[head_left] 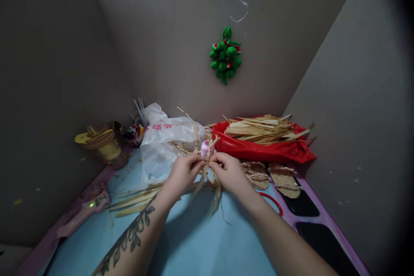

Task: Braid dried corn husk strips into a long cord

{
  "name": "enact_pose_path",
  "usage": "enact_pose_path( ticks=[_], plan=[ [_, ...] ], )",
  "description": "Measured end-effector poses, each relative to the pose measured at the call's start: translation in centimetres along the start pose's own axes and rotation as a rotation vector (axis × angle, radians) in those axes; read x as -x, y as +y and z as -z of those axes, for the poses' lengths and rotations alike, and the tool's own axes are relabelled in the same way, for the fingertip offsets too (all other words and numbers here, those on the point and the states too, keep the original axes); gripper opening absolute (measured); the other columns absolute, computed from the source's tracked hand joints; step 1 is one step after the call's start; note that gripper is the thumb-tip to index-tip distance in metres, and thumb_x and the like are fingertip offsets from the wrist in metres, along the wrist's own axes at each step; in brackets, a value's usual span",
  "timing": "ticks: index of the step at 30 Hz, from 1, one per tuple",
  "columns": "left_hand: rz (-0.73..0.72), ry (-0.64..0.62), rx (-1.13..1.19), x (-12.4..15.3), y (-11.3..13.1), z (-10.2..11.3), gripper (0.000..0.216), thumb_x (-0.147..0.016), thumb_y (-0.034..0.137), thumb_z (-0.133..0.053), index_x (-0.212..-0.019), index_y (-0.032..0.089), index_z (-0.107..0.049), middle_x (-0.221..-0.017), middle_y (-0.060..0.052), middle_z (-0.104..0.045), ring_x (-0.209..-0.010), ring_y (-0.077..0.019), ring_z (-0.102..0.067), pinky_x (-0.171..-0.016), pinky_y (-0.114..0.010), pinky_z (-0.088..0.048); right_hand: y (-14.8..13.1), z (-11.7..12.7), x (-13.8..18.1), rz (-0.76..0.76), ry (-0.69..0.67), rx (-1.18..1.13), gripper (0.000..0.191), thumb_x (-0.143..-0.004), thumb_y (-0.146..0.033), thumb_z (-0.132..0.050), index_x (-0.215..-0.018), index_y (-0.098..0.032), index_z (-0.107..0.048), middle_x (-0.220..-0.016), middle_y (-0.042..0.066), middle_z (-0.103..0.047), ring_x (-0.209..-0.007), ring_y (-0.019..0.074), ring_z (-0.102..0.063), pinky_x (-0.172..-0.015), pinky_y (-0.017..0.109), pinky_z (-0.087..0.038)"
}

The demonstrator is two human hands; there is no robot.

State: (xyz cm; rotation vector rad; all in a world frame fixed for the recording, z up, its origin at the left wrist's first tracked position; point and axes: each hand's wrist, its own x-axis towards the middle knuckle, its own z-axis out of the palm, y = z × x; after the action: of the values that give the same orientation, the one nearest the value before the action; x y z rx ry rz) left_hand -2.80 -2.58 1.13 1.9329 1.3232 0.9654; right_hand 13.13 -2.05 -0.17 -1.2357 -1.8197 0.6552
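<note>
My left hand (186,171) and my right hand (229,172) meet over the middle of the table, fingertips pinched together. Between them they grip a straw braid (208,152), whose plaited end points up and away from me. Loose straw strands (216,198) fan out below my fingers toward the tabletop. Just behind the braid stands a pink spool (204,148), partly covered by it. More flat straw strips (139,202) lie on the table to the left, near my left wrist.
A red bag (258,151) of dried strips (263,129) sits back right, with woven soles (285,181) before it. A white plastic bag (153,151), yellow pot (110,151) and pink glue gun (86,209) are left. Green knitted ornament (225,58) hangs on the back wall.
</note>
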Motion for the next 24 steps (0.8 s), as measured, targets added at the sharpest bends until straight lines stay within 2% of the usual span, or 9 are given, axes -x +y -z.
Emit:
enact_pose_path(
  ticks=[4, 6, 8, 11, 13, 16, 19, 21, 24],
  plan=[
    [0.108, -0.044, 0.104, 0.0, 0.0, -0.4, 0.023, -0.079, 0.03, -0.051, -0.071, 0.014, -0.066, -0.059, -0.001, -0.059, -0.056, -0.0119, -0.05, -0.053, -0.02, -0.037, -0.5, -0.7, 0.8, 0.024, 0.108, 0.227, 0.014, -0.077, -0.017, -0.044, -0.068, -0.019, -0.055, -0.068, 0.004, -0.058, -0.066, 0.0164, -0.052, -0.062, 0.026, -0.035],
    [0.151, -0.03, 0.169, 0.2, 0.2, -1.1, 0.025, -0.079, 0.031, -0.051, -0.069, 0.013, -0.065, -0.057, -0.001, -0.058, -0.053, -0.0115, -0.049, -0.051, -0.02, -0.037, -0.6, -1.1, 1.0, -0.022, 0.181, 0.232, 0.013, -0.077, -0.018, -0.044, -0.067, -0.019, -0.054, -0.067, 0.004, -0.058, -0.065, 0.017, -0.051, -0.061, 0.027, -0.035],
    [0.128, 0.039, 0.158, 0.4, 0.4, -1.8, 0.024, -0.08, 0.031, -0.051, -0.073, 0.013, -0.066, -0.063, -0.002, -0.062, -0.057, -0.0127, -0.053, -0.054, -0.021, -0.039, -0.5, -1.3, 1.0, -0.108, 0.205, 0.102, 0.013, -0.076, -0.02, -0.046, -0.065, -0.019, -0.053, -0.063, 0.003, -0.058, -0.061, 0.0166, -0.052, -0.059, 0.027, -0.036],
    [0.006, 0.122, 0.01, 1.0, 1.0, -2.6, 0.021, -0.082, 0.027, -0.05, -0.08, 0.016, -0.067, -0.077, -0.005, -0.066, -0.069, -0.0152, -0.057, -0.066, -0.024, -0.042, -0.1, -1.2, 0.7, -0.241, 0.166, -0.23, 0.017, -0.075, -0.028, -0.051, -0.062, -0.019, -0.054, -0.058, 0.001, -0.058, -0.057, 0.0151, -0.051, -0.055, 0.025, -0.038],
    [-0.076, 0.114, -0.11, 1.4, 1.6, -2.7, 0.022, -0.085, 0.024, -0.046, -0.084, 0.017, -0.067, -0.082, -0.007, -0.065, -0.075, -0.0167, -0.057, -0.072, -0.027, -0.042, 0.1, -1.1, 0.4, -0.288, 0.158, -0.425, 0.019, -0.071, -0.033, -0.055, -0.06, -0.017, -0.056, -0.057, 0.001, -0.057, -0.055, 0.0141, -0.05, -0.054, 0.025, -0.039],
    [-0.13, 0.024, -0.206, 2.0, 2.4, -2.4, 0.025, -0.085, 0.019, -0.042, -0.096, 0.018, -0.064, -0.09, -0.01, -0.06, -0.083, -0.019, -0.054, -0.075, -0.029, -0.043, 0.2, -1.0, 0.1, -0.35, 0.185, -0.617, 0.019, -0.064, -0.034, -0.062, -0.059, -0.016, -0.058, -0.056, 0.0, -0.057, -0.053, 0.0124, -0.048, -0.053, 0.024, -0.038],
    [-0.164, -0.07, -0.219, 2.3, 2.5, -2.0, 0.036, -0.08, 0.01, -0.043, -0.111, 0.019, -0.059, -0.098, -0.011, -0.055, -0.089, -0.02, -0.052, -0.079, -0.031, -0.043, 0.3, -1.2, 0.0, -0.374, 0.204, -0.681, 0.018, -0.062, -0.032, -0.063, -0.059, -0.016, -0.057, -0.056, -0.001, -0.054, -0.052, 0.011, -0.045, -0.052, 0.023, -0.037],
    [-0.179, -0.105, -0.203, 2.2, 2.1, -1.7, 0.042, -0.077, 0.007, -0.043, -0.114, 0.02, -0.058, -0.097, -0.01, -0.054, -0.089, -0.0193, -0.05, -0.079, -0.03, -0.043, 0.4, -1.5, 0.0, -0.342, 0.231, -0.666, 0.017, -0.064, -0.032, -0.061, -0.06, -0.017, -0.054, -0.056, -0.002, -0.051, -0.053, 0.0109, -0.044, -0.052, 0.023, -0.037],
    [-0.157, -0.056, -0.142, 1.6, 1.5, -1.5, 0.038, -0.079, 0.009, -0.043, -0.109, 0.02, -0.063, -0.093, -0.008, -0.055, -0.089, -0.0182, -0.051, -0.08, -0.029, -0.043, 0.6, -1.9, -0.1, -0.304, 0.235, -0.628, 0.019, -0.068, -0.034, -0.057, -0.061, -0.018, -0.048, -0.057, -0.003, -0.048, -0.055, 0.0113, -0.043, -0.051, 0.022, -0.037]
  ],
)
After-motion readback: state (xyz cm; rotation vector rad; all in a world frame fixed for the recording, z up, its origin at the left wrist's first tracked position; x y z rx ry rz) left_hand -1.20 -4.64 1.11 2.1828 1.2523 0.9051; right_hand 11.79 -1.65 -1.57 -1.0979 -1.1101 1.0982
